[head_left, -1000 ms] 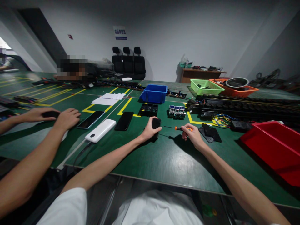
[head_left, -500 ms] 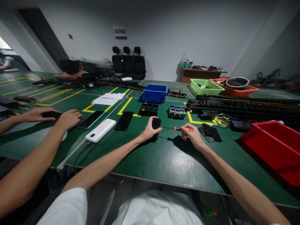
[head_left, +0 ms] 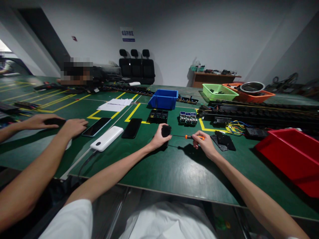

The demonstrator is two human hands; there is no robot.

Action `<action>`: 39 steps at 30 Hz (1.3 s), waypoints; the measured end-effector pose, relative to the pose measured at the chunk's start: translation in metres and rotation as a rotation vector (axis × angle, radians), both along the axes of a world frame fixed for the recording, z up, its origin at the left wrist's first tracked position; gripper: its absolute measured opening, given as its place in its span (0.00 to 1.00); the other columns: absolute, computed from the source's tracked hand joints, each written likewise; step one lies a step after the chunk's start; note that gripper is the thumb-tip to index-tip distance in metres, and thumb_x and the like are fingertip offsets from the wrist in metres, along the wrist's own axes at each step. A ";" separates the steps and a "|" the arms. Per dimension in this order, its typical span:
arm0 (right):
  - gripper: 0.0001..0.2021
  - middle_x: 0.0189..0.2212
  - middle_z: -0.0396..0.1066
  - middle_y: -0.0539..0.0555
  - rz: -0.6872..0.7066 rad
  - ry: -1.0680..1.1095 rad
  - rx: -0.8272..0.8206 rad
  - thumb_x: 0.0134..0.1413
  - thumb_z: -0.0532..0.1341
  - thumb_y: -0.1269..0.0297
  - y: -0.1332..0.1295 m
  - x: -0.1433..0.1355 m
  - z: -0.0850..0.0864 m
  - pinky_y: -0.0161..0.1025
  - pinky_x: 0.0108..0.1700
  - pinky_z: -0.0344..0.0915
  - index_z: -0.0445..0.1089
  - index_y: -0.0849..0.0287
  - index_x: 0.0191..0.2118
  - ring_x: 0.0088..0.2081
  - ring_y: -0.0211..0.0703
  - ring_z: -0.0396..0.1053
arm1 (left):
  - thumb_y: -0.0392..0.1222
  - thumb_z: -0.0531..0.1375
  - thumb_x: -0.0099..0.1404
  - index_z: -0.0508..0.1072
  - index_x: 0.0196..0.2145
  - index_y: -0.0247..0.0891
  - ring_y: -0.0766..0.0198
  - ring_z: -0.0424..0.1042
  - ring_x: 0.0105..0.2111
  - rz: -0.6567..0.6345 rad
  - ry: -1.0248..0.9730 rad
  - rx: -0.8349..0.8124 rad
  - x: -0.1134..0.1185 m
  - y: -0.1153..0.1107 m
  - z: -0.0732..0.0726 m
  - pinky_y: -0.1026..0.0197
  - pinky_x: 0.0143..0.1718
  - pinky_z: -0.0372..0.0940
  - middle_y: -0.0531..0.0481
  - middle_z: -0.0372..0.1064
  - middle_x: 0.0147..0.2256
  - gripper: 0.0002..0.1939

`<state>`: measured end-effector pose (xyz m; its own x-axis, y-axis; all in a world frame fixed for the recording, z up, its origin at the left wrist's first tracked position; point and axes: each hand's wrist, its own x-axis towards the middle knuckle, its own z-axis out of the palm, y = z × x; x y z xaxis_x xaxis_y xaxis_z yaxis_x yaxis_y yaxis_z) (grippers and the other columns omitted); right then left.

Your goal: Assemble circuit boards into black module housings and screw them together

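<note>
Head cam: L hand (head_left: 159, 137) curled round blk part (head_left: 165, 131) above green table (head_left: 174, 172), R hand (head_left: 203, 141) closed w/ fingers on orange-handled screwdriver (head_left: 193, 137), tip pointing at part, contact unclear.

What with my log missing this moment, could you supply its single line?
left hand: holds black part | right hand: holds screwdriver, shaft toward part | blue bin: beyond hands

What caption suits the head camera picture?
Left hand grips a black boxy part; right hand aims an orange and black screwdriver at it.
</note>
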<state>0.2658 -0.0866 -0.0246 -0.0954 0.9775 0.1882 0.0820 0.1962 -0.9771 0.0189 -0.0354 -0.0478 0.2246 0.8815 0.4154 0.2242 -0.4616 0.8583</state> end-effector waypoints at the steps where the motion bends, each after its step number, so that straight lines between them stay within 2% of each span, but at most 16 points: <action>1: 0.14 0.16 0.66 0.46 -0.001 -0.002 0.001 0.53 0.62 0.53 0.000 0.000 0.000 0.31 0.19 0.58 0.62 0.58 0.29 0.16 0.34 0.61 | 0.39 0.62 0.54 0.58 0.50 0.40 0.64 0.63 0.39 -0.001 -0.003 0.001 0.000 0.000 0.000 0.59 0.44 0.61 0.50 0.61 0.40 0.27; 18: 0.14 0.16 0.66 0.46 -0.008 -0.010 0.008 0.53 0.62 0.53 0.001 0.002 -0.002 0.32 0.20 0.58 0.63 0.58 0.29 0.17 0.34 0.61 | 0.39 0.62 0.54 0.59 0.50 0.40 0.63 0.64 0.40 0.004 0.000 0.020 0.000 0.001 -0.002 0.58 0.46 0.61 0.50 0.62 0.41 0.27; 32: 0.18 0.16 0.66 0.47 -0.008 -0.002 -0.085 0.50 0.62 0.46 0.000 -0.001 0.002 0.33 0.19 0.59 0.62 0.58 0.27 0.17 0.35 0.61 | 0.39 0.62 0.54 0.58 0.50 0.40 0.63 0.64 0.41 -0.006 -0.003 0.005 0.000 -0.002 0.002 0.58 0.46 0.61 0.50 0.62 0.41 0.26; 39: 0.15 0.20 0.68 0.48 -0.003 -0.028 0.007 0.50 0.63 0.51 -0.001 0.000 0.003 0.34 0.25 0.61 0.64 0.58 0.30 0.21 0.35 0.63 | 0.39 0.62 0.54 0.58 0.50 0.40 0.63 0.64 0.40 0.001 0.007 0.012 0.000 0.001 -0.002 0.58 0.46 0.61 0.50 0.62 0.41 0.27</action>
